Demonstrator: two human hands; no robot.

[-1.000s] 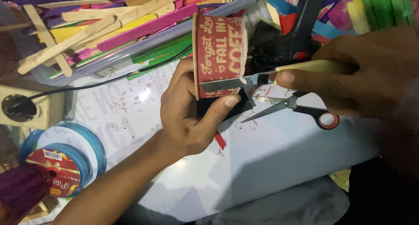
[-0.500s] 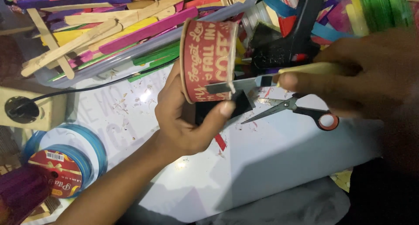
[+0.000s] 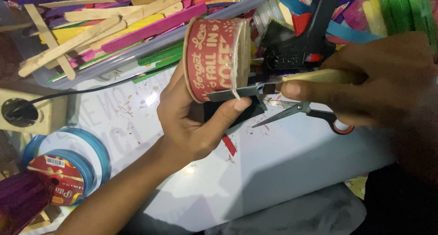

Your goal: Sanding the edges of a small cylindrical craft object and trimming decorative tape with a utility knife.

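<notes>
The left hand is wrapped around a red paper cup, lying on its side above the white board, thumb pressed up under its lower edge. A band of rough twine circles the cup near its right end. The right hand is closed on the pale yellow handle of a craft knife, its flat grey blade laid against the cup's underside right at the thumb tip.

That's the worry: the blade sits touching where the thumb presses, so a slip on the smooth, curved card could run the edge into the thumb. The cup is thin and hollow, and a hard squeeze could crush it or let the twine slide off.

Just beyond the knife, on the board, lie open scissors with a red-and-black handle. At the far edge is a heap of flat wooden craft sticks, plain and dyed. Near left sits a blue ribbon spool, glossy and round.
</notes>
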